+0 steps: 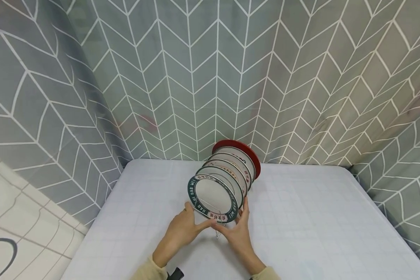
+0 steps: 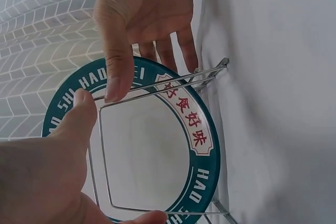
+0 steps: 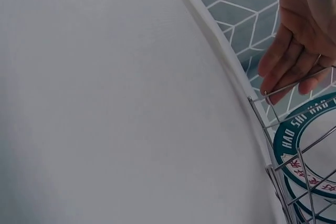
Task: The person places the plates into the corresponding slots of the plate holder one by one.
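A row of round plates leans in a wire plate rack (image 2: 105, 156) on the table. The nearest plate (image 1: 213, 197) has a white middle and a dark green rim with lettering; the others overlap behind it. My left hand (image 1: 182, 229) grips the near end of the rack from the left, its thumb in front of the plate in the left wrist view. From the other side my right hand (image 1: 236, 235) grips the same end, thumb at the wire and fingers (image 3: 278, 77) along the rack's side. In the head view the two thumbs meet at the plate's lower edge.
A red round piece (image 1: 255, 159) stands at the far end of the row, near the curtain (image 1: 231, 77) with white chevron lines. White cloth covers the table (image 1: 318, 225). Pale tiles (image 1: 21, 210) show at the left.
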`<state>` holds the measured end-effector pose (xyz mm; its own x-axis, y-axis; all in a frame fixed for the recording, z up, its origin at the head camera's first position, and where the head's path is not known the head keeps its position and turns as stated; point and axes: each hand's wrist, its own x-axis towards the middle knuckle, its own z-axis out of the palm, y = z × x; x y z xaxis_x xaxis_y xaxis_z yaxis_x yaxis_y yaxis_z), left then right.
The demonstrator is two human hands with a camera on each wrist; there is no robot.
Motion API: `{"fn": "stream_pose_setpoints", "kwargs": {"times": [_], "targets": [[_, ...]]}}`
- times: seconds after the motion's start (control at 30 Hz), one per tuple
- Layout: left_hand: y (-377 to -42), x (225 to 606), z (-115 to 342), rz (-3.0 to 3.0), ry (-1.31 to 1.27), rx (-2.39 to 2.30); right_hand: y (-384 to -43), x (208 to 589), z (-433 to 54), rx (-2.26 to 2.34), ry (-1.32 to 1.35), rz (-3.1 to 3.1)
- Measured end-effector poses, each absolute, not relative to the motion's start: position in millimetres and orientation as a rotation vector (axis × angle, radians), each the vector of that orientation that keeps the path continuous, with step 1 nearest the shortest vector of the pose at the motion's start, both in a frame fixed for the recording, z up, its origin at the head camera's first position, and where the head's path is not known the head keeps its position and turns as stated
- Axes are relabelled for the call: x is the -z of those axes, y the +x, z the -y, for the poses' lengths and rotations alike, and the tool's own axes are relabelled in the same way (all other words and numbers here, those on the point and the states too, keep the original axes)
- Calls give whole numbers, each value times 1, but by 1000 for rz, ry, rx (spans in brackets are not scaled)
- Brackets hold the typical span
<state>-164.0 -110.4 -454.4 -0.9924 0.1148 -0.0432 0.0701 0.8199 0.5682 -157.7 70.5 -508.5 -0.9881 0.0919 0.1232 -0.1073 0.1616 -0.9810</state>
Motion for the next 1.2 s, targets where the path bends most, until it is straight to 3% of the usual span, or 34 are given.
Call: {"fn": "stream_pose_setpoints", "kwargs": {"times": [1.2], "targets": [[-125,452,61,-2749,305,-861,-183,511,-171,-2098,696,2365]]}}
